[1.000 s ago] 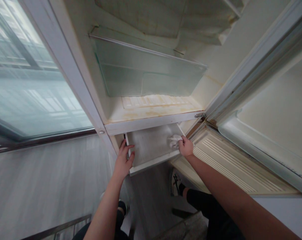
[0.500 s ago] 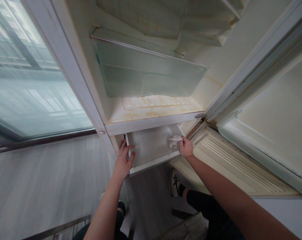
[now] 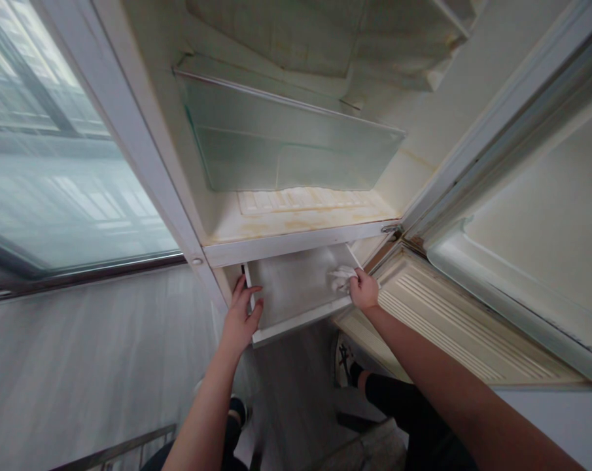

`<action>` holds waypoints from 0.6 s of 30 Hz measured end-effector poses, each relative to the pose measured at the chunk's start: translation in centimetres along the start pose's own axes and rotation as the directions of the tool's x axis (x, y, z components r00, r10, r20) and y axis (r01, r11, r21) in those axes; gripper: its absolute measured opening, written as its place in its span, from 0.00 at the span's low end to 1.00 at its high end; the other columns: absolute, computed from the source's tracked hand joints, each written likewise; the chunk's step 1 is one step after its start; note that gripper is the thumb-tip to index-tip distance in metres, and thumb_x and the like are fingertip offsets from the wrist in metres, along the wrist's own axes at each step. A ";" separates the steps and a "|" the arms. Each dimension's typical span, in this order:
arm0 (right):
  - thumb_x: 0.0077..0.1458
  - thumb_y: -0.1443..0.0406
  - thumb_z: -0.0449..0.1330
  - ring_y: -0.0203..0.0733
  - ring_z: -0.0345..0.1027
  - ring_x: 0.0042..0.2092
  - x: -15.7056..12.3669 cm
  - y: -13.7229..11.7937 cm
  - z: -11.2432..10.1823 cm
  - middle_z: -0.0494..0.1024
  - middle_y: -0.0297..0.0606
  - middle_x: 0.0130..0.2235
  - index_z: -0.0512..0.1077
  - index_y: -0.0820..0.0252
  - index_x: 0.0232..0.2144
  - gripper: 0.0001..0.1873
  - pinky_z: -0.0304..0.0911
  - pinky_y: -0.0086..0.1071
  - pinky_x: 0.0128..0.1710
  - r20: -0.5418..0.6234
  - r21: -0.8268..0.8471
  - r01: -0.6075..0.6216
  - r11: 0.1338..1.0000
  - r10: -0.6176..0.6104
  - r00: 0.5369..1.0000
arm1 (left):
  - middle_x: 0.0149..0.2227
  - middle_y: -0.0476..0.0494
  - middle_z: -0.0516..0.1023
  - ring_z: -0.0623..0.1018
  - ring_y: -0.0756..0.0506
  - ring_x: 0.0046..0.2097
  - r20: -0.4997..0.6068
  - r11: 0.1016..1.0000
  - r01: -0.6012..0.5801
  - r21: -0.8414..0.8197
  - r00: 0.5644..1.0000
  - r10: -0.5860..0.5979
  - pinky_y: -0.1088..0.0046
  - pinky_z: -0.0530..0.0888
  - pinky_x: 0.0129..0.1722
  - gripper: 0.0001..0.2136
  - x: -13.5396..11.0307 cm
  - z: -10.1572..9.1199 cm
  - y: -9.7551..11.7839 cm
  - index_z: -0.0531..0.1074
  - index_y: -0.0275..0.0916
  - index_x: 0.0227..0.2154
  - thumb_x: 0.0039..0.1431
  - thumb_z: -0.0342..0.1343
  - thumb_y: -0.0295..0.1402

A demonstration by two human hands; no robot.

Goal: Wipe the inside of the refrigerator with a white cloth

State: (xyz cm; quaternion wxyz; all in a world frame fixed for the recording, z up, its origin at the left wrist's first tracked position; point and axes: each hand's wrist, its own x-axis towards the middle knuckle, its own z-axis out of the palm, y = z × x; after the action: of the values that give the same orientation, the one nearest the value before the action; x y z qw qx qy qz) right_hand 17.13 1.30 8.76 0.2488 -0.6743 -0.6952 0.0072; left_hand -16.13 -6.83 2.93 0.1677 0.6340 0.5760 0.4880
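- Open fridge (image 3: 300, 219): cream plastic walls, floor stained yellow-brown.
- Door (image 3: 472, 327) swung right, ribbed inner panel.
- Glass shelf (image 3: 286, 137): flat, clear, metal front trim.
- Shallow white drawer (image 3: 290, 288) pulled out under fridge floor, cloth inside near right rear corner.
- Left hand (image 3: 241, 317) clamped on drawer's left front corner, thumb inside.
- Right hand (image 3: 364, 291) fisted round crumpled white cloth (image 3: 339, 276), by drawer's right edge.

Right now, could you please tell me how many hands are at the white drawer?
2. The left hand grips the front-left corner of the pulled-out white plastic drawer; the right hand holds a crumpled white cloth inside its right side. No others show.
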 end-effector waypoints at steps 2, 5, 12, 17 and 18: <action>0.55 0.62 0.46 0.39 0.56 0.28 0.0 0.0 0.0 0.66 0.35 0.23 0.68 0.59 0.26 0.14 0.43 0.32 0.30 -0.007 -0.001 0.005 1.000 -0.005 1.000 | 0.68 0.35 0.56 0.56 0.37 0.70 0.000 1.000 -0.005 -0.002 1.000 0.005 0.46 0.57 0.67 0.12 0.1 0.0 0.1 0.70 0.42 0.48 0.65 0.50 0.36; 0.54 0.61 0.46 0.38 0.56 0.28 -0.1 0.0 0.0 0.65 0.35 0.22 0.67 0.59 0.25 0.14 0.43 0.32 0.30 -0.022 0.011 0.009 1.000 -0.009 1.000 | 0.68 0.35 0.56 0.56 0.37 0.70 0.002 1.000 -0.004 -0.001 1.000 0.004 0.47 0.58 0.67 0.12 0.1 -0.1 0.1 0.70 0.42 0.48 0.65 0.49 0.37; 0.55 0.61 0.45 0.39 0.57 0.28 -0.1 -0.1 -0.1 0.66 0.35 0.22 0.68 0.59 0.26 0.14 0.43 0.32 0.30 -0.010 0.019 0.004 1.000 -0.004 1.000 | 0.68 0.34 0.57 0.55 0.37 0.71 -0.001 1.000 0.001 -0.005 1.000 -0.001 0.46 0.57 0.67 0.12 0.0 -0.1 0.0 0.70 0.42 0.48 0.65 0.50 0.37; 0.55 0.61 0.46 0.38 0.56 0.27 -0.1 -0.1 -0.1 0.65 0.35 0.22 0.68 0.58 0.25 0.14 0.43 0.32 0.30 -0.020 0.017 0.000 1.000 0.001 1.000 | 0.68 0.35 0.56 0.55 0.37 0.70 0.005 1.000 0.010 -0.006 1.000 -0.010 0.46 0.56 0.67 0.12 0.0 0.0 0.1 0.69 0.42 0.49 0.65 0.50 0.37; 0.55 0.61 0.46 0.38 0.55 0.27 -0.1 -0.1 0.0 0.65 0.34 0.22 0.68 0.58 0.25 0.14 0.43 0.32 0.30 -0.021 0.020 0.001 1.000 -0.001 1.000 | 0.68 0.35 0.56 0.55 0.37 0.71 0.005 1.000 0.012 -0.006 1.000 -0.012 0.46 0.56 0.67 0.12 0.0 0.0 0.1 0.69 0.42 0.49 0.65 0.49 0.37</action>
State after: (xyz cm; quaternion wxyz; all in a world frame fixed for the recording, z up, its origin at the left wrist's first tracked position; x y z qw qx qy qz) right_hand 17.08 1.22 8.77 0.2629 -0.6715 -0.6927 0.0067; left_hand -16.11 -6.88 3.02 0.1740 0.6314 0.5777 0.4872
